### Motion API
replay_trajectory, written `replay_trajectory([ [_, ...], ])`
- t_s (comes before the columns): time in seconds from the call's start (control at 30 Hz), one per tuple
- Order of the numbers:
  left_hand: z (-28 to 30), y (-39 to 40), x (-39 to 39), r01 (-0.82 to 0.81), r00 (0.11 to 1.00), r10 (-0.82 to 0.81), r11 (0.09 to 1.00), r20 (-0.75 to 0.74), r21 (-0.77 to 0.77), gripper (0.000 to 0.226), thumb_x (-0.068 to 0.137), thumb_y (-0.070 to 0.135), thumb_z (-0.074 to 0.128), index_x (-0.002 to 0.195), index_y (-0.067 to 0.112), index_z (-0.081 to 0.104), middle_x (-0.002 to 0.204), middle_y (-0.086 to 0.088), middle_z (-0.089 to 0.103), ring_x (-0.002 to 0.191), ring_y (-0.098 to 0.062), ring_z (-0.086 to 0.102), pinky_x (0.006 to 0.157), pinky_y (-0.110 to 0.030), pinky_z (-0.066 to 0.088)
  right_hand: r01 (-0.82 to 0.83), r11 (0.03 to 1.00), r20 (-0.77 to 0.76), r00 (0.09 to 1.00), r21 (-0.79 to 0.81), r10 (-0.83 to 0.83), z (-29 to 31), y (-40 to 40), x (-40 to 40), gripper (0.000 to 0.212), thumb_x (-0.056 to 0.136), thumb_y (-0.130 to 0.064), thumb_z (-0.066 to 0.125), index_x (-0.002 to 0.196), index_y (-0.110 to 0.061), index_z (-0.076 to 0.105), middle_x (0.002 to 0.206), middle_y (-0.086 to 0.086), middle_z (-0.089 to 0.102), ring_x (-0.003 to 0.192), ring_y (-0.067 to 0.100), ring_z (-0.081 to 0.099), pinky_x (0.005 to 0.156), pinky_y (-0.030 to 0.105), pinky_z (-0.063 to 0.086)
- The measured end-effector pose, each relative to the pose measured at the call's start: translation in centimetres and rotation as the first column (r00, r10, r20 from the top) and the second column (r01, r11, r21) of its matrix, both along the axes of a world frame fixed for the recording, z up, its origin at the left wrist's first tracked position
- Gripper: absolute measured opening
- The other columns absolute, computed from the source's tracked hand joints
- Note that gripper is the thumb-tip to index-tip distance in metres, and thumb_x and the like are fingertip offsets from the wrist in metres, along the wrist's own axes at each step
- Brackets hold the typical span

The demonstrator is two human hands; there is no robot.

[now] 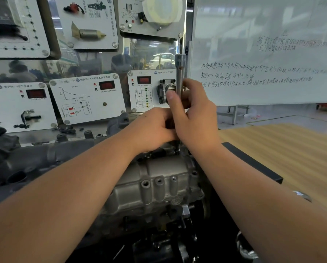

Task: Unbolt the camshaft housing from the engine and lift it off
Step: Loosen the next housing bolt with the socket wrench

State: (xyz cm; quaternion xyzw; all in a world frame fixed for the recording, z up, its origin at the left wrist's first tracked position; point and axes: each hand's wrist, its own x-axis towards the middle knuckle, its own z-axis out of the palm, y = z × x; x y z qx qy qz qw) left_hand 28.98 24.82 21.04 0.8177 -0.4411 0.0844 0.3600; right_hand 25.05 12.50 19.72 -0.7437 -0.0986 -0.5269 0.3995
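Whiteboard [263,59]: several lines of handwritten Chinese characters, too faint and slanted to read reliably. Sensor panels [86,99] on the back wall: each bears a round VW badge [77,80] with a printed Chinese heading, small and blurred; the red digital displays [107,85] show no legible numbers.

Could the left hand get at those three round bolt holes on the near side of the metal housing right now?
Probably yes. The three bolt holes lie bare on the camshaft housing, below the left hand, with nothing over them. But that hand grips the extension bar and must let go first.
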Motion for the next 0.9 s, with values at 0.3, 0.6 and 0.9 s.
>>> replay_trajectory([
  [0.3, 0.01, 0.38, -0.31, 0.042, 0.997, -0.045, 0.998, -0.068, -0.049, 0.047, 0.089, 0.009, 0.071, 0.075, 0.054, 0.067, 0.077, 0.027, 0.072, 0.075, 0.009, 0.067, 0.063, -0.006, 0.046, -0.025, 1.000, -0.085, 0.996, -0.012, 0.023, 0.12, 0.18, -0.19, 0.026, 0.104, -0.036, 0.037, 0.097, -0.020, 0.057, 0.080, -0.016, 0.068, 0.077, 0.007, 0.068, 0.072, 0.041, 0.055],
  [0.6, -0.22, -0.12, 0.18, -0.039, 0.999, 0.039, 0.999, 0.008, -0.004, 0.027, 0.086, 0.011, 0.070, 0.077, 0.034, 0.061, 0.072, 0.021, 0.069, 0.059, 0.008, 0.060, 0.051, -0.007, 0.042, 0.036, 0.998, -0.048, 0.998, -0.046, -0.038, -0.04, 0.23, -0.31, 0.028, 0.104, -0.030, 0.048, 0.124, -0.012, 0.058, 0.091, 0.001, 0.074, 0.083, 0.021, 0.068, 0.074, 0.044, 0.055],
  [0.9, -0.04, 0.00, -0.15, -0.038, 0.999, 0.038, 0.999, -0.033, -0.008, 0.035, 0.088, 0.015, 0.071, 0.073, 0.045, 0.062, 0.068, 0.027, 0.068, 0.064, 0.008, 0.064, 0.052, -0.006, 0.042, -0.002, 1.000, -0.044, 0.999, 0.005, 0.002, -0.04, 0.03, -0.08, 0.034, 0.102, -0.039, 0.053, 0.129, -0.020, 0.052, 0.070, -0.014, 0.064, 0.070, 0.004, 0.064, 0.058, 0.027, 0.049],
])
